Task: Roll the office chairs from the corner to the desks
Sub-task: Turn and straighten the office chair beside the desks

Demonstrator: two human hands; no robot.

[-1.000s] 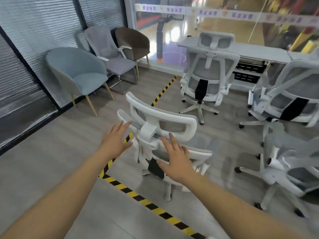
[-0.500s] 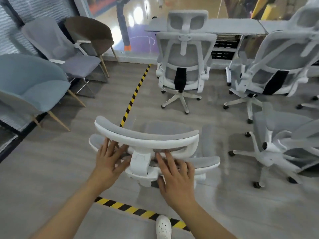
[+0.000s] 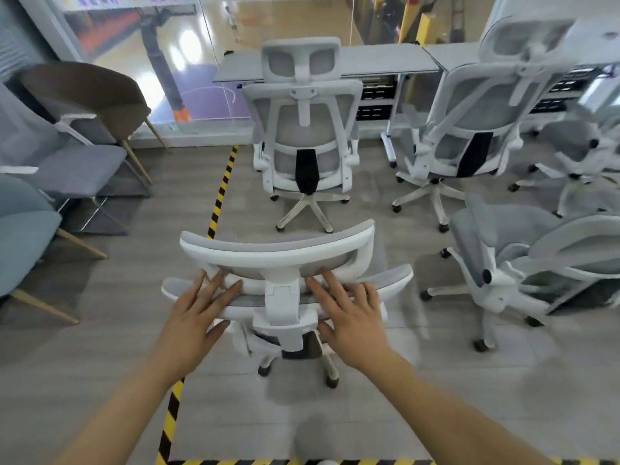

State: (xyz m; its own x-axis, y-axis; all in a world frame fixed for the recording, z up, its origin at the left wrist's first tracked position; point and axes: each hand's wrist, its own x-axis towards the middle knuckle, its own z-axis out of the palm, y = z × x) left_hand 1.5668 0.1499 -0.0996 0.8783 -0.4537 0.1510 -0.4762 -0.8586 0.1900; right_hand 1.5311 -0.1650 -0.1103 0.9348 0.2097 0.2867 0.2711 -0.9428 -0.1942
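A white office chair with grey mesh point(image 3: 278, 253) stands right in front of me, its back toward me. My left hand point(image 3: 198, 313) lies flat on the top of the backrest left of the headrest post, fingers straight. My right hand point(image 3: 349, 313) presses the same edge on the right side, fingers straight too. Ahead, a second white chair point(image 3: 305, 129) faces a grey desk point(image 3: 365, 62). A third white chair point(image 3: 469, 119) stands at the neighbouring desk point(image 3: 449, 52).
Two more white office chairs point(image 3: 510, 263) crowd the right side. A blue armchair point(image 3: 23, 236), a grey chair point(image 3: 70, 162) and a brown chair point(image 3: 90, 92) line the left wall. Yellow-black tape point(image 3: 218, 203) marks the floor. A glass wall runs behind the desks.
Both hands went from reaching in the air to resting on the chair's backrest. The chair has turned square to me and rolled forward toward the desks.
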